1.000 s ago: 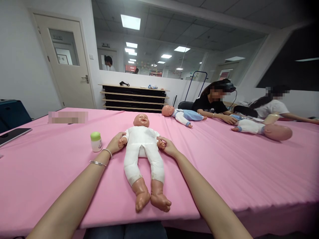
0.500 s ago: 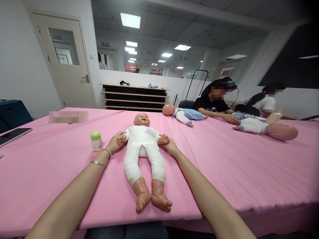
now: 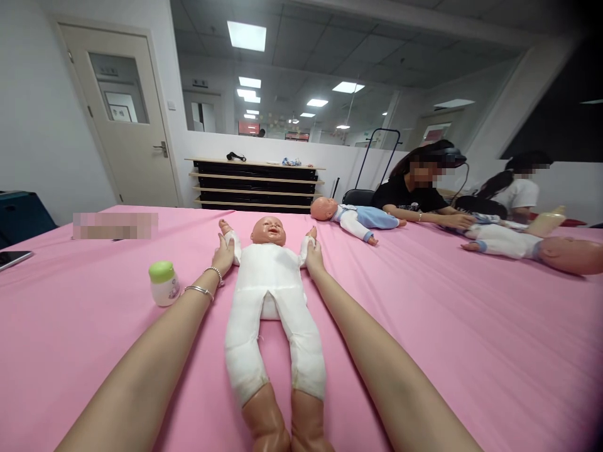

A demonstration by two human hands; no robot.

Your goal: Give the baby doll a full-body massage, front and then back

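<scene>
A baby doll (image 3: 268, 270) with a white cloth body lies face up on the pink-covered table (image 3: 400, 326), its head away from me and its feet close to me. My left hand (image 3: 223, 253) is closed around the doll's arm at the left of the picture, and that arm points upward beside the head. On the other side, my right hand (image 3: 315, 256) grips the other arm, raised the same way. Some of my fingers are hidden behind the doll's arms. Left of my left wrist stands a small white jar (image 3: 164, 287) with a green lid.
A second doll (image 3: 355, 220) in blue and white lies at the back right. Another doll (image 3: 522, 242) is near a person in black (image 3: 412, 191), beside a pale bottle (image 3: 546, 221). At the far left are a phone (image 3: 15, 258) and a blurred patch.
Both my hands have moved the doll's arms from beside its body up toward its head. The doll and the jar appear nearer to me in the picture.
</scene>
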